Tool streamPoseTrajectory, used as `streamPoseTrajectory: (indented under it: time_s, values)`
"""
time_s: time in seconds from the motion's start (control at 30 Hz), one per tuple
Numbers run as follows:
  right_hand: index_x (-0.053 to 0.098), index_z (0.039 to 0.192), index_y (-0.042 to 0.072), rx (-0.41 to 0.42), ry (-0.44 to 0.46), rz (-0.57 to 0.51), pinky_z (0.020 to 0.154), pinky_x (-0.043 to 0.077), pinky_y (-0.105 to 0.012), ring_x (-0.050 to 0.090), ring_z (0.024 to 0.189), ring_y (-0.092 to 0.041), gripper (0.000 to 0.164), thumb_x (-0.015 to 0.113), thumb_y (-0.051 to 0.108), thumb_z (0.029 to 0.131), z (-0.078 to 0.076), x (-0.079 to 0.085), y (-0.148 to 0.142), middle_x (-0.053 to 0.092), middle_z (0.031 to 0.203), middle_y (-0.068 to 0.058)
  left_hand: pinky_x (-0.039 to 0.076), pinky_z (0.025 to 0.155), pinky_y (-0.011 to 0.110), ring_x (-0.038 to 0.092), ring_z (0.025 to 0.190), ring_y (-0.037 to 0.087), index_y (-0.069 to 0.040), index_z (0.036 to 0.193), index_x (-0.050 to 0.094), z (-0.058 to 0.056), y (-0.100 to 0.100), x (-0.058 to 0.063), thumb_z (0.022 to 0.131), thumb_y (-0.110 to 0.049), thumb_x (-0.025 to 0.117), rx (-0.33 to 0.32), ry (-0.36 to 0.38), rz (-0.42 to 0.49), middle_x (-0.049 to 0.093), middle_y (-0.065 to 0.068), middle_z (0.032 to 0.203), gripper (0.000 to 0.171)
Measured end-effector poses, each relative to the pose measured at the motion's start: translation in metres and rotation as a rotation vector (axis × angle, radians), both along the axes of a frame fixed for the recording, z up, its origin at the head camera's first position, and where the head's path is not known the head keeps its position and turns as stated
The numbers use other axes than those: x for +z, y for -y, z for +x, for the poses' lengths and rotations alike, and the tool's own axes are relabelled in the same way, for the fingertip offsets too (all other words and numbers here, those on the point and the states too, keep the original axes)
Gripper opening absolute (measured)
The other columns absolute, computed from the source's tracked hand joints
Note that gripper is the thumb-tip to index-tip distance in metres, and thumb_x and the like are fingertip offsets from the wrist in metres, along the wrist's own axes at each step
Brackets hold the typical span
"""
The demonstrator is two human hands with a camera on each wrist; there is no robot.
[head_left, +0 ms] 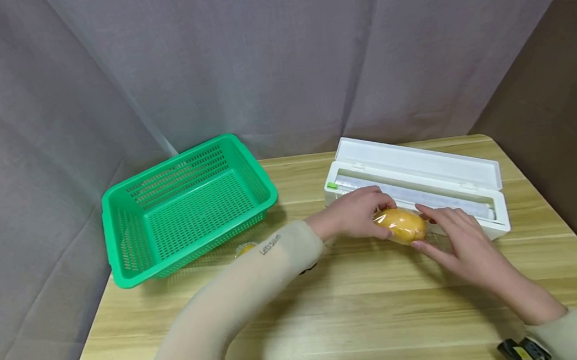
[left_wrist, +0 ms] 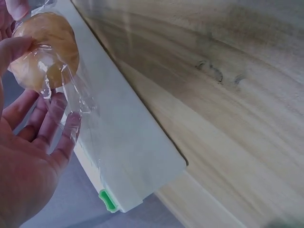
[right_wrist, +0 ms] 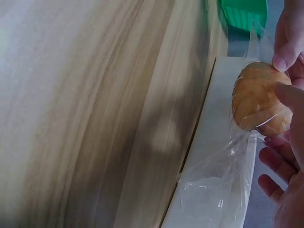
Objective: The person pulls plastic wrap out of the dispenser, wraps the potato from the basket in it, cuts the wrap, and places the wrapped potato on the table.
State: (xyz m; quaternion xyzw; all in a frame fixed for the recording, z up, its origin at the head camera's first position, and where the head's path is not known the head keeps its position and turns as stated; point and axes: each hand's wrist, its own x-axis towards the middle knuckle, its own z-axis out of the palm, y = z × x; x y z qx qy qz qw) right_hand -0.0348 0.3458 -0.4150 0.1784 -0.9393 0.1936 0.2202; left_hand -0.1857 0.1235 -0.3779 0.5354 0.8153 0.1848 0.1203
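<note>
A yellow-orange mango (head_left: 401,225) in clear cling film is held between both hands in front of the film dispenser. My left hand (head_left: 357,213) grips its left end, with the thumb on the fruit and the fingers behind the film in the left wrist view. On the other end my right hand (head_left: 463,243) has its thumb and fingers curled round the mango. Loose cling film (right_wrist: 209,190) trails from the fruit over the dispenser in the right wrist view. The white cling film dispenser (head_left: 500,211) has its lid raised, a film roll (head_left: 448,196) inside and a green slider (head_left: 332,185).
A green plastic basket (head_left: 194,263) stands on the left of the wooden table (head_left: 366,318). Next to it, partly hidden by the left sleeve, lies another film-wrapped yellow thing (head_left: 245,248). Grey curtains (head_left: 242,67) hang behind the table.
</note>
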Motion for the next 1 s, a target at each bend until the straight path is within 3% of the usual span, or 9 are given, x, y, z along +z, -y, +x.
streamPoseTrajectory:
  time_s: [0.17,0.33,0.5,0.73,1.0]
  values:
    - [0.060,0.144,0.002,-0.027,0.029,0.003,0.093,0.042,-0.059,0.060,0.111,-0.036,0.078,0.095,0.022,0.076,-0.004,0.001,0.001,0.069,0.121,-0.015,0.044,0.087,0.015,0.059,0.100,0.003,-0.014,0.135,0.070,-0.004,-0.003,0.000,0.091,-0.038,0.084,0.013,0.085,0.016,0.068,-0.007,0.114,0.051]
    - [0.065,0.135,0.002,-0.030,0.012,0.018,0.087,0.041,-0.053,0.060,0.103,-0.030,0.069,0.095,0.023,0.077,-0.010,0.002,0.001,0.069,0.117,-0.013,0.047,0.087,0.013,0.064,0.097,0.002,-0.013,0.137,0.063,-0.007,-0.003,-0.001,0.090,-0.034,0.086,0.076,0.230,0.069,0.072,-0.004,0.115,0.056]
    - [0.066,0.133,0.003,-0.061,0.051,0.022,0.084,0.041,-0.051,0.060,0.093,-0.024,0.064,0.095,0.024,0.079,-0.015,0.004,-0.001,0.069,0.111,-0.011,0.048,0.084,0.011,0.064,0.092,0.000,-0.013,0.124,0.065,-0.008,-0.002,-0.001,0.089,-0.032,0.087,0.129,0.301,0.122,0.073,-0.004,0.108,0.045]
    - [0.065,0.137,0.002,-0.106,0.070,0.034,0.072,0.046,-0.043,0.060,0.084,-0.020,0.068,0.095,0.022,0.080,-0.017,0.008,-0.003,0.071,0.103,-0.009,0.049,0.080,0.011,0.067,0.088,-0.001,-0.012,0.123,0.068,-0.005,-0.003,0.003,0.091,-0.036,0.085,0.193,0.318,0.147,0.076,-0.001,0.111,0.044]
    - [0.070,0.127,0.007,-0.112,0.108,0.045,0.065,0.044,-0.035,0.056,0.080,-0.017,0.048,0.088,0.032,0.090,-0.021,0.020,-0.003,0.068,0.095,-0.003,0.047,0.081,0.014,0.063,0.096,0.005,-0.013,0.114,0.072,-0.006,-0.005,0.013,0.093,-0.039,0.082,0.220,0.201,0.131,0.071,-0.005,0.105,0.035]
